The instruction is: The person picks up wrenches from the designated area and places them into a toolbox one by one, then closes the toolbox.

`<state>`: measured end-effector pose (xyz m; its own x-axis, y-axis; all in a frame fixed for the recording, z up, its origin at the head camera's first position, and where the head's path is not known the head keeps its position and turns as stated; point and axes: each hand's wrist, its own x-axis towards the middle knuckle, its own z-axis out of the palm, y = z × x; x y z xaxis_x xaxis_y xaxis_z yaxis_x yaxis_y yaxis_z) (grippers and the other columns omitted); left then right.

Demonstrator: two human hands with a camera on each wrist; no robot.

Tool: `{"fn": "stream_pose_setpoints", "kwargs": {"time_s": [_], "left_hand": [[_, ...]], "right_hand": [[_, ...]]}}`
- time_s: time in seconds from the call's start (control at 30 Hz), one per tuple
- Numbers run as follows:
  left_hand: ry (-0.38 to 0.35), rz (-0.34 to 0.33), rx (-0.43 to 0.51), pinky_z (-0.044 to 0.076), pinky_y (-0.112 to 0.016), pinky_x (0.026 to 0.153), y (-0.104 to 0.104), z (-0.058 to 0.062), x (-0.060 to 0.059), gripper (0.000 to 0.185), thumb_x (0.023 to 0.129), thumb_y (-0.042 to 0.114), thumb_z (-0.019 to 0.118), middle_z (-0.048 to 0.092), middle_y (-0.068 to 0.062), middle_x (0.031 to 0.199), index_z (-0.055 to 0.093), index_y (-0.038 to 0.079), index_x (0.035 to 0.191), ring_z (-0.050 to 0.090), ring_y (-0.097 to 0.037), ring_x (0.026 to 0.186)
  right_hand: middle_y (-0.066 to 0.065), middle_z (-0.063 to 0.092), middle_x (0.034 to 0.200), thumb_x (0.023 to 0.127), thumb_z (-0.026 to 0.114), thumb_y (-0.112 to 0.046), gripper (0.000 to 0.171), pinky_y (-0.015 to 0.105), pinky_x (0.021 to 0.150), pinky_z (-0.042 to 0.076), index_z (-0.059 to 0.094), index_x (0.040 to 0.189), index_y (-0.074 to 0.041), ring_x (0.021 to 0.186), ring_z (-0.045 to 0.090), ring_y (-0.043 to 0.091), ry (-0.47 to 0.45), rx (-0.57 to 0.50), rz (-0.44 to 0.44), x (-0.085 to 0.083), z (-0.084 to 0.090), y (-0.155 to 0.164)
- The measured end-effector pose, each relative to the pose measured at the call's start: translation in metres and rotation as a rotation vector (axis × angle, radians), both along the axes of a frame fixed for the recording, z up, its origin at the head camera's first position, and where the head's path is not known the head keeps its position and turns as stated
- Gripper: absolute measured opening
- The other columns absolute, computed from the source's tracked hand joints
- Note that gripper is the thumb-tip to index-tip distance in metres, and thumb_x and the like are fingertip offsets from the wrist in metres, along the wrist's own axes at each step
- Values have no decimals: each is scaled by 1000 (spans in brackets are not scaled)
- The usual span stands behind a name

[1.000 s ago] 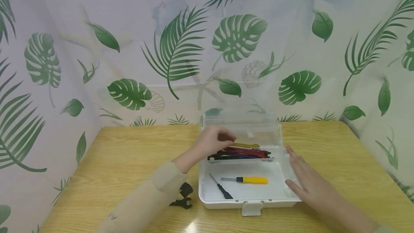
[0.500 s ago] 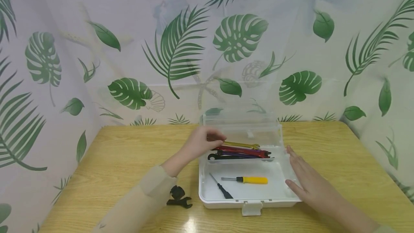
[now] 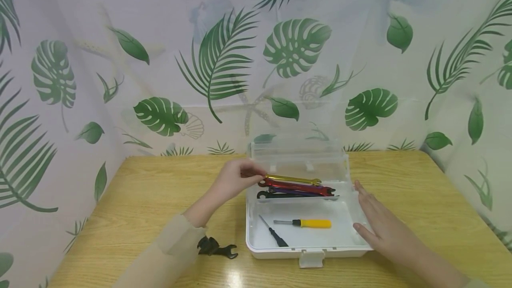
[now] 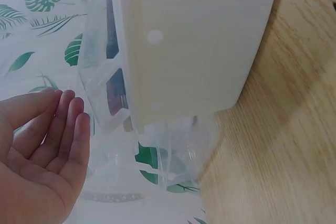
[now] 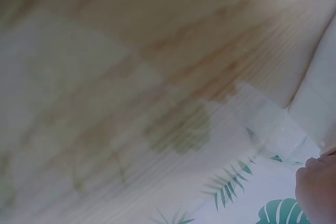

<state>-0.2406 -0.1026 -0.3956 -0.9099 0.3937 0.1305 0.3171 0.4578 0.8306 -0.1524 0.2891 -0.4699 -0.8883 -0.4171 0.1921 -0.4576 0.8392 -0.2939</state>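
A white toolbox (image 3: 310, 253) stands with its clear lid (image 3: 298, 148) raised. My left hand (image 3: 236, 179) is at its back left, fingertips at the left end of a gold wrench (image 3: 294, 179). In the left wrist view, the fingers of the left hand (image 4: 47, 150) bend loosely toward the thumb, with nothing visible between them. Below the gold wrench lie a red wrench (image 3: 298, 186) and a black wrench (image 3: 276, 195), with a purple one partly hidden between. My right hand (image 3: 384, 228) rests against the box's right side, fingers extended.
In the front compartment lie a yellow-handled screwdriver (image 3: 314, 223) and a black-handled screwdriver (image 3: 278, 237). Left of the box, a black open-ended wrench head (image 3: 227, 251) and another black piece (image 3: 208, 244) show beside the left sleeve (image 3: 168, 248). A leaf-print curtain (image 3: 224, 114) stands behind the wooden table (image 3: 152, 190).
My left hand has slid left along the gold wrench to its left end, exposing more of it. The wrench's right end stays put, and the right hand has not moved.
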Motion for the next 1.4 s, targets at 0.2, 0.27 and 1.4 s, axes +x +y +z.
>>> {"fn": "stream_pose_setpoints", "kwargs": {"time_s": [0.2, 0.27, 1.4], "left_hand": [[1, 29, -7, 64, -32, 91, -13, -3, 7, 13, 98, 5, 74, 81, -15, 111, 80, 2, 109, 77, -26, 102], [-3, 32, -9, 64, -32, 90, -18, -5, 10, 13, 98, 5, 74, 81, -15, 111, 80, 2, 109, 77, -27, 101], [-171, 186, 73, 61, -19, 86, -86, -53, 59, 16, 99, 4, 72, 79, -20, 113, 77, -6, 110, 78, -25, 101]], "right_hand": [[11, 11, 180, 106, 62, -28, 86, 1, 118, -11, 10, 170, -5, 168, 8, 15, 67, 9, 22, 0, -5, 2], [11, 11, 180, 106, 63, -28, 86, 1, 118, -10, 11, 170, -5, 167, 8, 14, 74, 11, 21, 0, -5, 2], [12, 13, 180, 106, 62, -29, 85, 0, 117, -10, 12, 170, -5, 163, 26, 35, 49, 8, 14, 0, -2, 1]]}}
